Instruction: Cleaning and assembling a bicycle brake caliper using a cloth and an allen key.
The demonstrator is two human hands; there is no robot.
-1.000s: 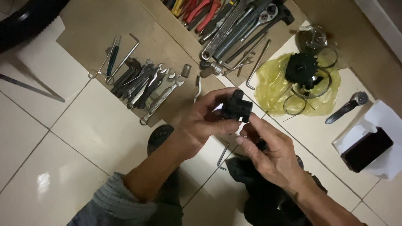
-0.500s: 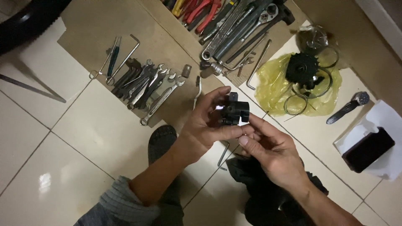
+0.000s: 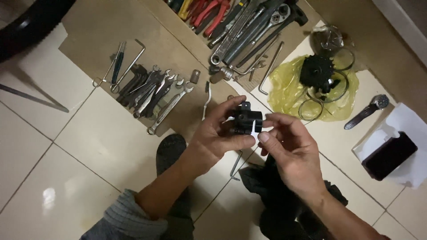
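Head camera looks steeply down, close over tiled floor point(image 3: 89, 146).

What I can't make out from up here

My left hand point(image 3: 220, 135) covers most of the small black part point(image 3: 245, 120). The tyre point(image 3: 31, 26) and red-handled pliers point(image 3: 209, 10) run off the top edge. The dark cloth point(image 3: 278, 200) is half under my right hand point(image 3: 291, 149).

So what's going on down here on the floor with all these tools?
A person holds a small black part over the tiled floor. The left hand grips it, and the right hand touches its side with the fingertips. Spanners lie in a row on cardboard, with pliers above. A black sprocket sits on a yellow bag, and a dark rag lies under the right wrist.
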